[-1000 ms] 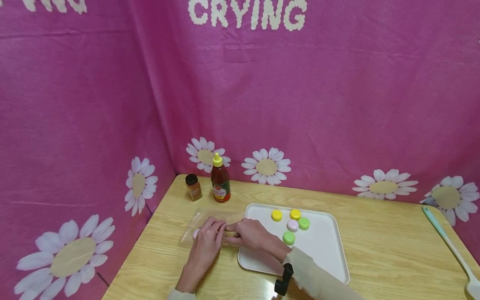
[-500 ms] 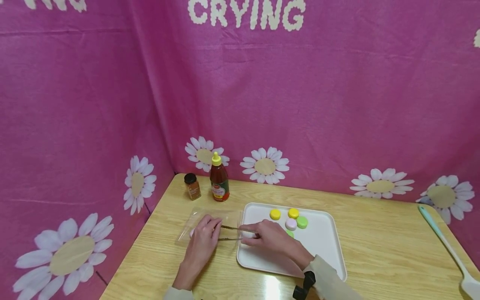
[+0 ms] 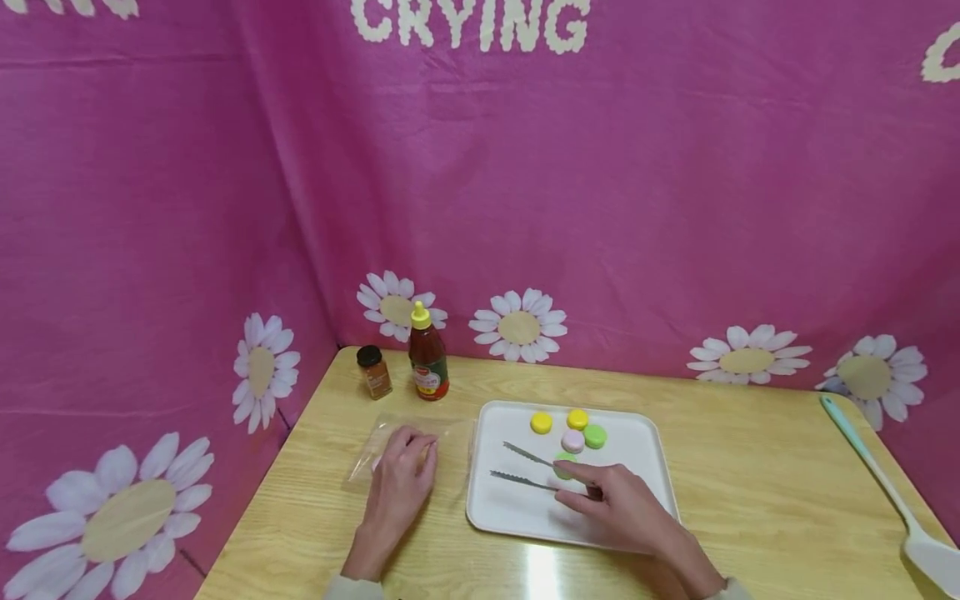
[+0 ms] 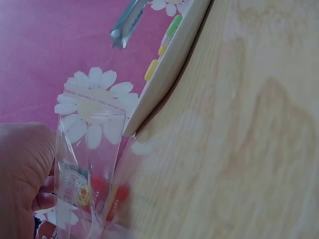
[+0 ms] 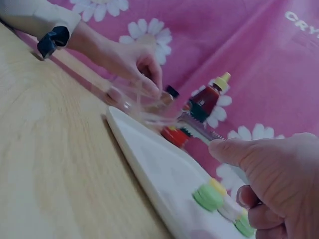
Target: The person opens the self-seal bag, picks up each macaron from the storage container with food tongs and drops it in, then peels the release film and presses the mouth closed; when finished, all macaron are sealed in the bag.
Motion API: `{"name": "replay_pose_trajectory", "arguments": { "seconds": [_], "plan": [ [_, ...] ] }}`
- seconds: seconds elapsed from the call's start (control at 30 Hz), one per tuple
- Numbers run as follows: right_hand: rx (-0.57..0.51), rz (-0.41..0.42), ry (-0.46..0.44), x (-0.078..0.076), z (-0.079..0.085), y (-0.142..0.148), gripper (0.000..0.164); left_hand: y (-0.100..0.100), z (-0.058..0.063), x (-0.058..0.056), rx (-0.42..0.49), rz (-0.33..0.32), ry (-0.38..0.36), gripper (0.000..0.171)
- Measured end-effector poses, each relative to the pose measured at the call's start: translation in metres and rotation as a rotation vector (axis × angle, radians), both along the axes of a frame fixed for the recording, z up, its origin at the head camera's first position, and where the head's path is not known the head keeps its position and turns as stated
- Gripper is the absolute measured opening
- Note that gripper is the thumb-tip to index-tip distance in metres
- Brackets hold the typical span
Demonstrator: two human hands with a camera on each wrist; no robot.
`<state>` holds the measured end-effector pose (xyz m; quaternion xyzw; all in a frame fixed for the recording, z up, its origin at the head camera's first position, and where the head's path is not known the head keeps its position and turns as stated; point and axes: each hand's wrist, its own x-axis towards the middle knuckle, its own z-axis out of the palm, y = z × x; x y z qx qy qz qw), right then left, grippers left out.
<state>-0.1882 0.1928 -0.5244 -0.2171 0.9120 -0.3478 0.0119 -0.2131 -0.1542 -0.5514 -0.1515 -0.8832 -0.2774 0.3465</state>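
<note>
My right hand [image 3: 618, 500] holds a pair of metal tongs [image 3: 525, 481] above the white tray [image 3: 510, 518]. The tongs' toothed arms are spread apart with nothing between them, pointing left. Several macarons lie on the tray: a yellow macaron [image 3: 542, 422], a lilac macaron [image 3: 572, 441] and a green macaron [image 3: 595, 436] among them. To the tray's left, my left hand [image 3: 402, 475] pinches the edge of a clear plastic bag [image 4: 89, 149]. In the right wrist view, something pinkish shows inside the bag, partly blurred; in the head view the left hand mostly covers it.
Behind the bag stand a spice jar [image 3: 374, 372] with a black lid and a red sauce bottle [image 3: 428, 354] with a yellow cap. A spatula [image 3: 873, 458] with a mint handle lies at the table's right edge. Pink flowered cloth [image 3: 600, 208] hangs behind.
My right hand has drawn the tongs out from beside the left hand and moved right, over the tray. The left hand stays at the bag. The view has shifted slightly.
</note>
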Motion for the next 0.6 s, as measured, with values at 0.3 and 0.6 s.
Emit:
{"name": "replay_pose_trajectory", "arguments": {
  "seconds": [0.3,0.6],
  "plan": [
    [-0.044,-0.29,-0.069,0.032,-0.001,0.048,0.051,0.0,-0.001,0.0,0.008,-0.006,0.0,0.006],
    [-0.104,-0.416,0.041,0.033,-0.02,0.084,0.047,0.003,0.002,0.002,0.017,0.014,-0.037,0.007]
  ]
}}
